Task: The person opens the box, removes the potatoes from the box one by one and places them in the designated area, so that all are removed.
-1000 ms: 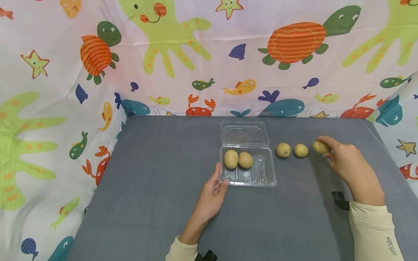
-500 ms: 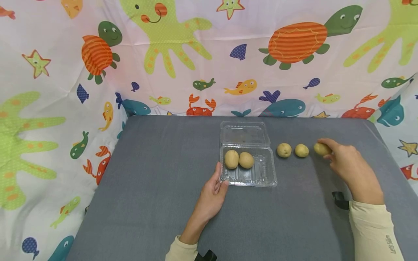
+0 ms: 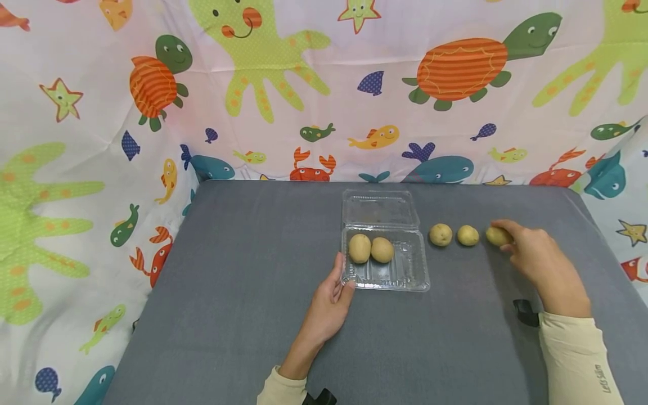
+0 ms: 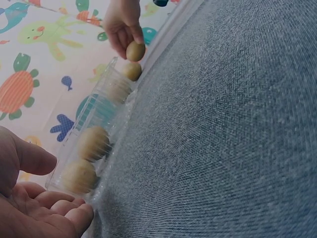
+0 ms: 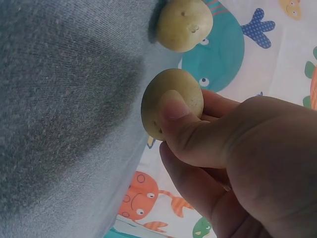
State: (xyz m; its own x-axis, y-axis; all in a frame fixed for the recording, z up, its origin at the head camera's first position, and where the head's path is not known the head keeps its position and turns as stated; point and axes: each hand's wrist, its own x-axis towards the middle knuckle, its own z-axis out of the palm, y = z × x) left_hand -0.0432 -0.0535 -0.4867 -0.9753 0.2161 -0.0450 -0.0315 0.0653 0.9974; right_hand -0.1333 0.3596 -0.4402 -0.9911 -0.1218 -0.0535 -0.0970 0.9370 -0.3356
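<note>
My left hand (image 3: 326, 309) holds the front left corner of a clear plastic clamshell container (image 3: 405, 275), its thumb at the corner and its fingers along the left side. The container's lid (image 3: 379, 208) lies folded back. Inside, at the left, two potatoes sit side by side, a larger potato (image 3: 359, 248) and a rounder potato (image 3: 382, 250). To the right, my right hand (image 3: 544, 261) pinches a potato (image 5: 168, 101) between thumb and fingers. Whether that potato touches the table is hard to tell. Between it and the container lie a potato (image 3: 440, 234) and a smaller potato (image 3: 468, 235).
A grey cloth covers the table (image 3: 243, 292). Behind and at both sides hangs a white curtain (image 3: 283, 135) printed with sea animals. The loose potatoes stand in a row just right of the container.
My right hand has come down slightly with its potato. The left hand, the container and the other potatoes stay where they were, while the head view has shifted a little.
</note>
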